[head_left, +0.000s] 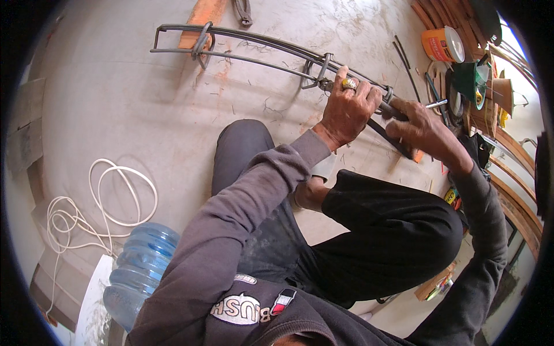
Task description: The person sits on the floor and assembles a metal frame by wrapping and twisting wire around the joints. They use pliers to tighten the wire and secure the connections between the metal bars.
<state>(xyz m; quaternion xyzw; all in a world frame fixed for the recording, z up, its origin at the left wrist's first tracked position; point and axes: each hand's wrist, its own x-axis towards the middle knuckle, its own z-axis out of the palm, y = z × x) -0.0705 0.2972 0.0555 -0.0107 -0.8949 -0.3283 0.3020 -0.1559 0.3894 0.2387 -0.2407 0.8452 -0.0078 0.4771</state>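
Observation:
A long, narrow rebar cage [257,41] of dark steel bars and bent stirrups runs from upper left toward the right, above the floor. My left hand [348,109], with a ring on one finger, is closed over its bars beside a stirrup [325,70]. Just to the right, my right hand [424,128] has its fingers curled at a thick dark bar or handle. Its thumb is slightly blurred, and the grip itself is partly hidden. Under the cage's left part lies an orange-stained wooden block [202,14]; a stirrup [202,43] hangs there.
Pincers [243,12] lie on the floor at the top. An orange-and-white bucket [443,44], a green container [470,83] and wood planks stand along the right. White cable [124,170] is coiled at left near a blue water bottle [141,259]. My bent legs [392,230] are below the cage.

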